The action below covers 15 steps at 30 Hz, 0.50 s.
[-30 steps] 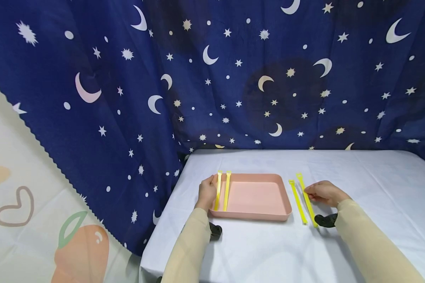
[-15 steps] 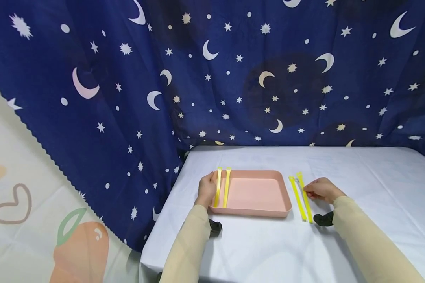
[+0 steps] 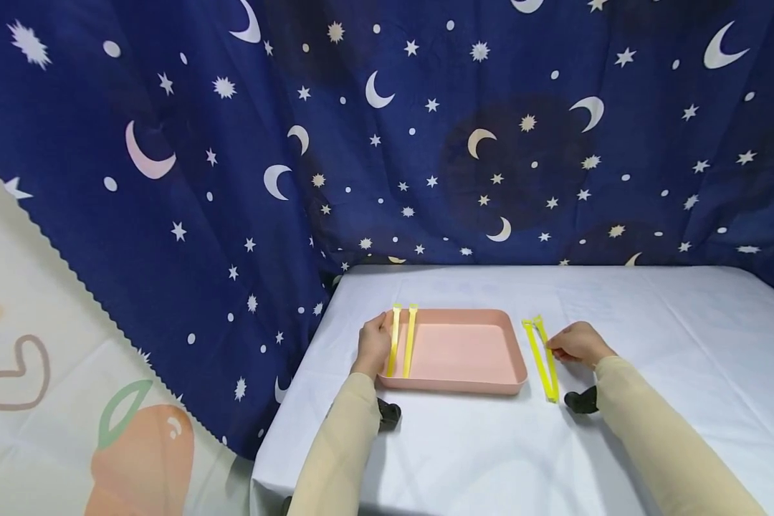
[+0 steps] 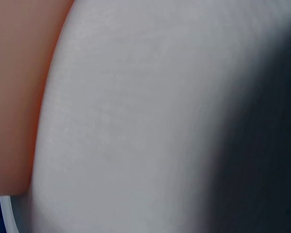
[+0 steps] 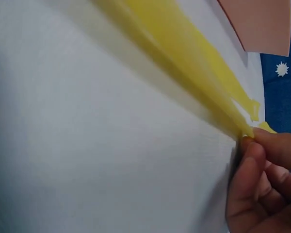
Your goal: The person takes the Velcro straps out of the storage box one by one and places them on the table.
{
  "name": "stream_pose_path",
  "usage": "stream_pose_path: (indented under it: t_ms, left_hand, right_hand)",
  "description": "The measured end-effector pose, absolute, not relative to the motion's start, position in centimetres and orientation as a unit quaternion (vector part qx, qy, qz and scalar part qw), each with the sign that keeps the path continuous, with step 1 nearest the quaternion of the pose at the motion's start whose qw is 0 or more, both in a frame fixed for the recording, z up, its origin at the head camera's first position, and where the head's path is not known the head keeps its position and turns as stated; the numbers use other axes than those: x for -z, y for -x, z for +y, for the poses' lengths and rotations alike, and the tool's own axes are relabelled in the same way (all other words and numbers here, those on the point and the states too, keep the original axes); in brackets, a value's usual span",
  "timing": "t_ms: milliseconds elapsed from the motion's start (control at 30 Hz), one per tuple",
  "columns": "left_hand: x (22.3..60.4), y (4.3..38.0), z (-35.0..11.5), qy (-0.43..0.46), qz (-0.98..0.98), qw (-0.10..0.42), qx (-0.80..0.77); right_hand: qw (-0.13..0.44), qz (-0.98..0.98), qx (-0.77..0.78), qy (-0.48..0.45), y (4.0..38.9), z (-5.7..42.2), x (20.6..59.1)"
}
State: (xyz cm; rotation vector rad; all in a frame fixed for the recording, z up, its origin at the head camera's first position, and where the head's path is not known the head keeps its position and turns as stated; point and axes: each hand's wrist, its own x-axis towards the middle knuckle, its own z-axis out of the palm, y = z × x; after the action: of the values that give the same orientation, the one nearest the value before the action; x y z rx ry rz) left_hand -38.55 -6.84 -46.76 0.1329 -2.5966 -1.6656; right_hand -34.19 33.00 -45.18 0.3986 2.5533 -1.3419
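My left hand grips the left rim of a shallow pink tray. Two yellow straps, each with a wider buckle-like head, lie side by side across the tray's left part, their heads over the far rim. To the tray's right, my right hand pinches a third yellow strap between thumb and fingertips. Just left of it another yellow strap lies on the cloth; their near ends come together in the head view. The right wrist view shows the pinched strap close up, with its shadow on the cloth.
A white cloth covers the table. Black wrist devices sit below both hands. Behind the table hangs a dark blue curtain with moons and stars; a pale printed cloth hangs at the left.
My right hand has shifted slightly left with the pinched strap, whose near end now meets the neighbouring strap. The left hand keeps its grip on the tray.
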Motion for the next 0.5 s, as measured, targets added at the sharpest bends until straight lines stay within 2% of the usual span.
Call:
stream_pose_path:
  t_ms: [500]
  left_hand:
    - [46.79, 38.7, -6.8, -0.045, -0.838, 0.016, 0.544]
  right_hand:
    - [0.095, 0.885, 0.427, -0.161, 33.89, 32.26, 44.92]
